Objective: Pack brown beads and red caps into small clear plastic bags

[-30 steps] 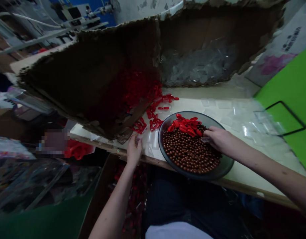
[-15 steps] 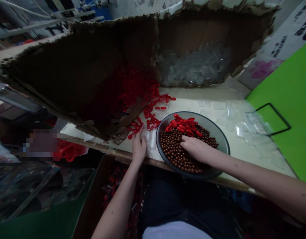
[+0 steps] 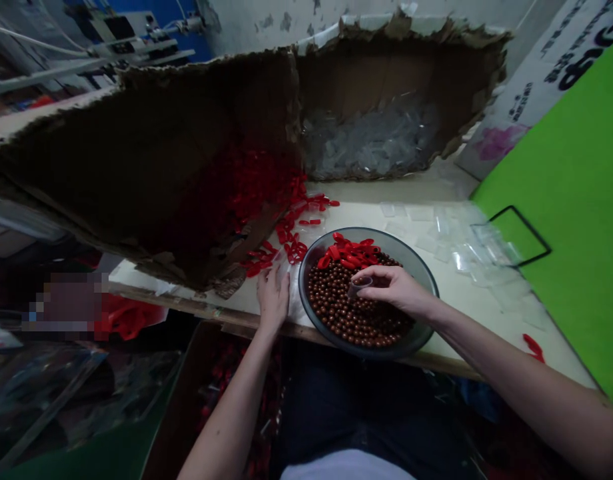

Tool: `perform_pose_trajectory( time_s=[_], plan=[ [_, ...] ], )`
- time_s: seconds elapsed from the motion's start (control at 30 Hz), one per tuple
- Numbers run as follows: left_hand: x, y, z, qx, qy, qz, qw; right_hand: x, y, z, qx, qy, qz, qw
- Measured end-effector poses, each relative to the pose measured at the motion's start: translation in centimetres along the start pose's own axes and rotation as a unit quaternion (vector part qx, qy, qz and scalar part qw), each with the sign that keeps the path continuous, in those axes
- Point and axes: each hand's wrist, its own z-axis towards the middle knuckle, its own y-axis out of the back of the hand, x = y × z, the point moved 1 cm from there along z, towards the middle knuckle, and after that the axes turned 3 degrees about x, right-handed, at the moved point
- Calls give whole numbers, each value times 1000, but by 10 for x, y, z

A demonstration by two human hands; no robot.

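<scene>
A round grey bowl [image 3: 426, 280] near the table's front edge holds many small brown beads [image 3: 351, 313] and, at its far side, a heap of red plastic pieces [image 3: 351, 251]. My right hand [image 3: 394, 288] hovers over the beads, fingers pinched on a small clear plastic cap [image 3: 359, 285]. My left hand [image 3: 273, 297] rests flat on the table just left of the bowl, on clear plastic pieces, with loose red pieces [image 3: 286, 243] beyond its fingertips.
A torn cardboard box [image 3: 151, 160] on its side spills red pieces; a second box [image 3: 386, 87] behind holds clear plastic caps. Clear caps [image 3: 466, 247] lie scattered right of the bowl. A green board [image 3: 571, 200] stands at right. Clutter and bags fill the left.
My right hand went from the bowl's right rim down into the beads, then rose holding a small clear cap. My left hand stayed by the bowl. The view shifted slightly.
</scene>
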Motion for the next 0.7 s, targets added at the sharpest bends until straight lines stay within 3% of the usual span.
perform_pose_trajectory(
  time_s=[0.13, 0.27, 0.33, 0.4, 0.47, 0.53, 0.6, 0.7],
  plan=[
    [-14, 12, 1, -47, 4, -12, 999, 8, 4, -9, -38, 19, 26, 999],
    [-63, 32, -8, -86, -67, -85, 990, 18, 10, -14, -53, 50, 13, 997],
    [-92, 35, -15, -29, -99, -150, 983, 24, 10, -15, -62, 56, -5, 996],
    [-117, 30, -22, 86, -101, -250, 959, 31, 9, -16, -72, 64, -41, 994],
    [-135, 19, -26, 218, -69, -361, 904, 39, 6, -17, -70, 77, -71, 992],
    [-146, 9, -28, 300, -22, -448, 842, 46, 4, -18, -62, 90, -71, 991],
    [-150, 4, -28, 322, 18, -501, 803, 51, 7, -20, -48, 86, -59, 993],
    [-153, 7, -29, 322, 54, -531, 782, 46, 21, -18, -69, 67, -77, 992]
  ],
)
